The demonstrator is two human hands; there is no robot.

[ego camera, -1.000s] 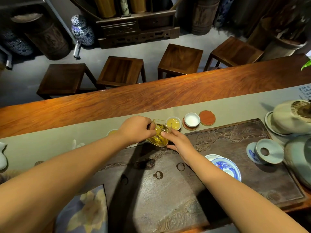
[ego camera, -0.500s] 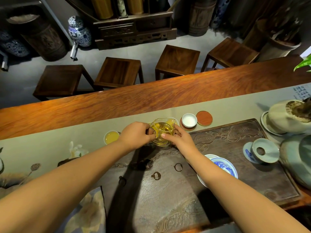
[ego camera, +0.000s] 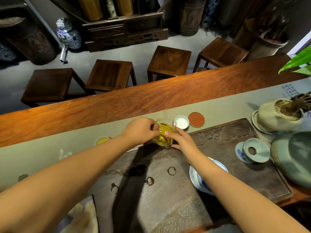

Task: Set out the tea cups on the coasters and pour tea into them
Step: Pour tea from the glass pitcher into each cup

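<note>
While both hands [ego camera: 165, 137] meet at mid-frame, I see the left hand [ego camera: 139, 131] curled around the handle side of the glass pitcher [ego camera: 165, 132], gripping it. My right hand [ego camera: 182, 140] pinches the pitcher's near wall with its fingertips [ego camera: 167, 133]. The pitcher holds yellow tea and tilts its spout toward the upper right, over an empty white cup [ego camera: 181, 122] on a coaster. Just right of that cup lies a bare red coaster [ego camera: 196, 119]. A cup of tea [ego camera: 101, 140] sits left of my left wrist. All of this rests on the grey runner [ego camera: 227, 110] along the desk [ego camera: 151, 98], beside the dark tray [ego camera: 227, 145].
</note>
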